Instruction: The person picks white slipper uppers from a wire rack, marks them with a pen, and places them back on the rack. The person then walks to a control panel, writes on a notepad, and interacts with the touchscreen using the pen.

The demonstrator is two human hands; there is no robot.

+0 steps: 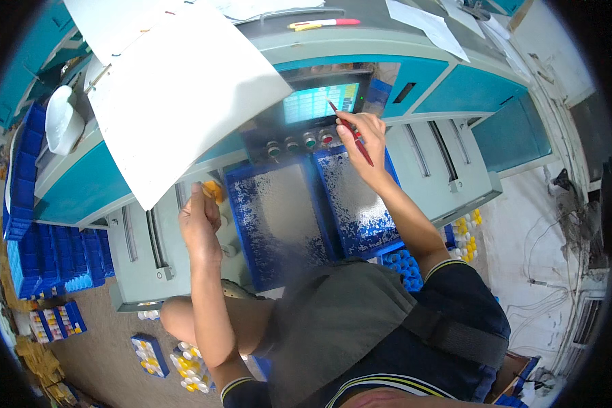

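My right hand (366, 139) is closed around a slim dark-red pen (365, 154). The pen's pale tip is over the lit touchscreen (313, 103) of a control panel; whether it touches the glass I cannot tell. Beneath the screen is a row of round buttons (311, 141), among them a green and a red one. My left hand (200, 224) is over the left part of the machine, thumb and fingers pinched together. A small orange-yellow thing (214, 190) shows right beside its fingertips. Whether the fingers grip it is hidden.
Two blue trays (238, 224) with a whitish, speckled layer lie before me. A large white sheet (190, 88) covers the upper left. A red-and-white pen (333, 23) lies on the machine top. Blue bins (54, 258) stand at left; boxes of yellow and white caps (149, 355) sit on the floor.
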